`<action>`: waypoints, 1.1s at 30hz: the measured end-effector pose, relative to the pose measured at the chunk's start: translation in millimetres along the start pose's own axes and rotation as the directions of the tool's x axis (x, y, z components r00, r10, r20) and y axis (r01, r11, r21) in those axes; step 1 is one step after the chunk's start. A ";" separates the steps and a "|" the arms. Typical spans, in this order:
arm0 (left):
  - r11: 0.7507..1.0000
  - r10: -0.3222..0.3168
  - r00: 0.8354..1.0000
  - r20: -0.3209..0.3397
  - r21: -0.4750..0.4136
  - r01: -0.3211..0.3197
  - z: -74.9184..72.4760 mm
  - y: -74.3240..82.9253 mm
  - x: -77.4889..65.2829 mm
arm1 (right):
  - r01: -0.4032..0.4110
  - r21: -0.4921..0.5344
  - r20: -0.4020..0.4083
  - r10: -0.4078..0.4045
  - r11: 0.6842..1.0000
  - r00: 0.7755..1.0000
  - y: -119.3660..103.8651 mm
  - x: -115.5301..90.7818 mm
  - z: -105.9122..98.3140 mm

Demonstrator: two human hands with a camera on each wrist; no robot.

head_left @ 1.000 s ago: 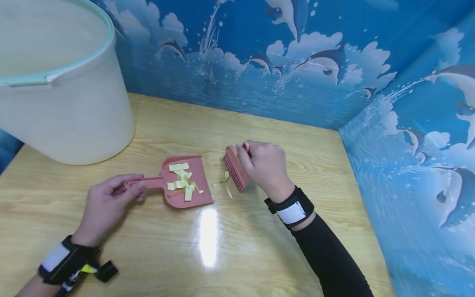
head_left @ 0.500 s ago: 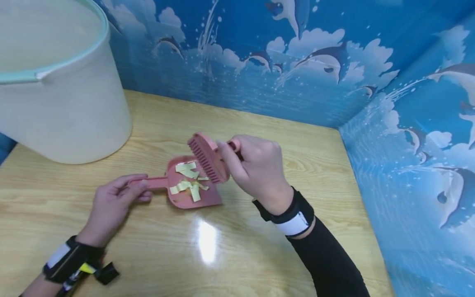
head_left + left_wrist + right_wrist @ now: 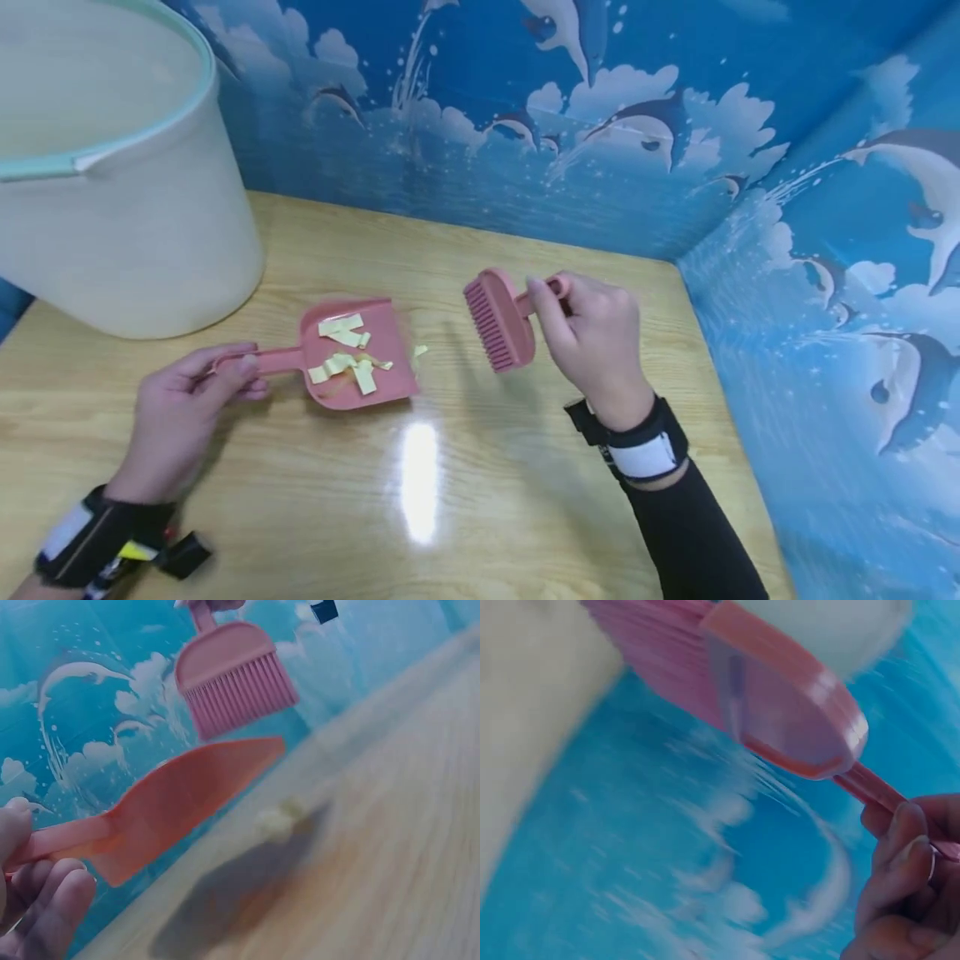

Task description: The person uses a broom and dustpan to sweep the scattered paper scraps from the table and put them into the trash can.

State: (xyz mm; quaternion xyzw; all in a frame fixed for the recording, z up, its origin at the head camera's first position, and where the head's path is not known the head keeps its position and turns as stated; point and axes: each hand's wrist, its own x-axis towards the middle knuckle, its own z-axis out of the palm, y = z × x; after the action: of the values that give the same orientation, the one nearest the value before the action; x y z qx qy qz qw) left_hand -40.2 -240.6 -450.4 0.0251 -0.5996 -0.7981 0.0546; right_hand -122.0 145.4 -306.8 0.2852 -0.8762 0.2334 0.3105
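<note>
My left hand (image 3: 180,408) pinches the handle of a pink dustpan (image 3: 393,333), which the left wrist view shows raised over the table with its shadow below. Several pale yellow paper strips (image 3: 364,379) lie in the pan. Just beyond its lip a small yellow scrap (image 3: 421,351) is on the table. To the right, my right hand (image 3: 600,342) grips the handle of a pink brush (image 3: 510,325) and holds it above the tabletop, bristles facing left toward the pan. The right wrist view shows the brush (image 3: 780,697) tilted, with fingers (image 3: 904,847) around its handle.
A large whitish bucket (image 3: 172,225) with a light green rim stands at the back left of the wooden table (image 3: 525,500). Blue dolphin-print curtains (image 3: 465,158) rise along the back and right edges.
The brush passed left over the pan, then swung back right and away from it. The dustpan shifted slightly right, then left. Strips inside the pan changed position.
</note>
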 end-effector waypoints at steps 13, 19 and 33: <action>0.984 -0.017 1.000 -0.022 0.179 0.021 -2.3 -18.2 -0.5 | 0.074 0.064 0.206 -0.085 0.995 0.975 -30.8 11.7 100.7; 0.982 -0.059 0.998 -0.001 0.182 0.058 -2.7 -25.6 2.4 | 0.139 0.173 0.087 -0.156 0.975 0.984 -60.8 26.7 73.1; 0.998 0.058 0.998 -0.018 0.009 -0.058 -8.5 66.7 -3.0 | -0.008 -0.040 -0.045 0.007 0.999 0.999 0.8 -13.9 -12.0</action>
State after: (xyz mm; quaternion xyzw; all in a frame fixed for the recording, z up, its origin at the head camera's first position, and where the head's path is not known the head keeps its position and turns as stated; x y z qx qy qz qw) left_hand -32.5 -266.7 -388.8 0.0152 -0.6031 -0.7932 0.0830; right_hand -108.6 157.9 -308.0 0.2704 -0.8747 0.2232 0.3347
